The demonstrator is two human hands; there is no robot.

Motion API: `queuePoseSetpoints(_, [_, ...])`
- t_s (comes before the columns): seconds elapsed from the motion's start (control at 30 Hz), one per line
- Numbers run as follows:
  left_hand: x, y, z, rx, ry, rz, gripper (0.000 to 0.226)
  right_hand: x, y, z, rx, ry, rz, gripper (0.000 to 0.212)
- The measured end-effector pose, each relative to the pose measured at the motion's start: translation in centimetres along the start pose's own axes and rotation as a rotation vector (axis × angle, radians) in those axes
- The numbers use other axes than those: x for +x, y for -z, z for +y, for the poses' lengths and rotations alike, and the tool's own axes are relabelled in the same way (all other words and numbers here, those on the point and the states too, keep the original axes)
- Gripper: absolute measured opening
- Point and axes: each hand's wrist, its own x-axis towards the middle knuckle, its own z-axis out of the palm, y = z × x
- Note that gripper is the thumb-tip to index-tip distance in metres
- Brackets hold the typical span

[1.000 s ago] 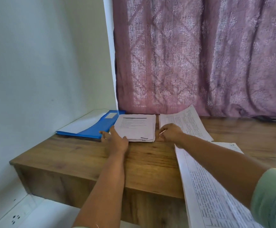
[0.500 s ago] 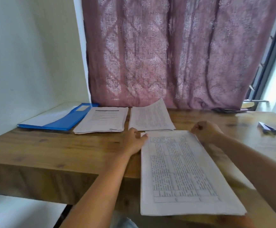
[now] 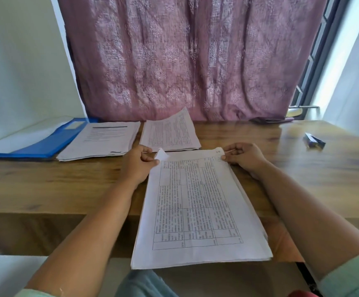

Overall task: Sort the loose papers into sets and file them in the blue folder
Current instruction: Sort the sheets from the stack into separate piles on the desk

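Observation:
A thick stack of printed papers with tables [image 3: 197, 211] lies in front of me, overhanging the wooden table's [image 3: 45, 185] near edge. My left hand [image 3: 139, 166] pinches its far left corner, where the top sheet curls up. My right hand [image 3: 243, 156] pinches the far right corner. Two sorted piles lie further back: one with a dark heading bar [image 3: 101, 140] and one of dense text [image 3: 170, 133], its far edge lifted. The blue folder [image 3: 43, 142] lies open at the far left.
A pink patterned curtain [image 3: 185, 61] hangs behind the table. A small dark stapler-like object [image 3: 314, 141] sits at the far right of the table. A white wall stands to the left, a barred window to the right.
My view swung right from the folder side to the near stack. Both hands left the far piles and now pinch the near stack's far corners; the left corner has curled up.

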Motion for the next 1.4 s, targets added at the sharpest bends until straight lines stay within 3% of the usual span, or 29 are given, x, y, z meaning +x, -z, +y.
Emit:
queuePoseSetpoints(0.23, [-0.3,0.0,0.3,0.053,-0.053,0.077,0.017,0.5,-0.1,0.5,0.049,0.018,0.017,0.021])
queuePoseSetpoints(0.37, [-0.2,0.1,0.2,0.073,-0.080,0.154,0.010,0.4,-0.3,0.3,-0.093,0.068,0.202,0.010])
queuePoseSetpoints(0.47, [-0.2,0.5,0.7,0.014,-0.072,0.252,0.007,-0.2,-0.6,-0.4,-0.155,0.145,0.298,0.020])
queuePoseSetpoints(0.53, [0.1,0.9,0.9,-0.098,0.045,0.297,0.011,-0.3,-0.9,-0.9,-0.207,0.174,0.298,0.030])
queuePoseSetpoints(0.6, [0.6,1.2,1.0,-0.210,0.176,0.317,0.017,-0.2,-1.1,-1.8,-0.250,0.202,0.159,0.038])
queuePoseSetpoints(0.73, [1.9,1.9,0.6,-0.368,0.282,0.462,0.024,-0.9,-1.0,-3.7,-0.069,0.076,-0.507,0.030])
queuePoseSetpoints(0.8, [2.9,2.5,0.1,-0.429,0.362,0.454,0.027,-0.7,-1.1,-4.0,-0.059,0.034,-0.588,0.021])
queuePoseSetpoints(0.93, [4.2,2.4,0.3,-0.726,0.498,0.274,0.024,2.4,-1.8,-3.8,-0.043,0.097,-0.268,0.012])
queuePoseSetpoints(1.03, [4.0,1.3,1.2,-0.968,0.447,-0.043,0.036,4.4,-2.6,-3.6,0.173,-0.044,-0.030,0.005])
queuePoseSetpoints(1.1, [4.0,0.4,0.8,-0.831,0.349,-0.131,0.060,5.5,-3.5,-2.8,0.262,-0.113,0.099,0.009])
queuePoseSetpoints(1.17, [4.0,0.0,0.4,-0.642,0.233,-0.103,0.076,6.7,-4.2,-1.9,0.203,-0.099,0.211,0.021])
queuePoseSetpoints(1.3, [5.0,-0.8,-0.3,-0.357,0.158,-0.013,0.048,7.4,-5.3,-2.3,0.098,0.000,0.223,0.034])
queuePoseSetpoints(1.4, [5.9,-1.4,-0.3,-0.380,0.189,0.045,0.040,7.3,-5.5,-2.8,0.042,0.068,0.136,0.026])
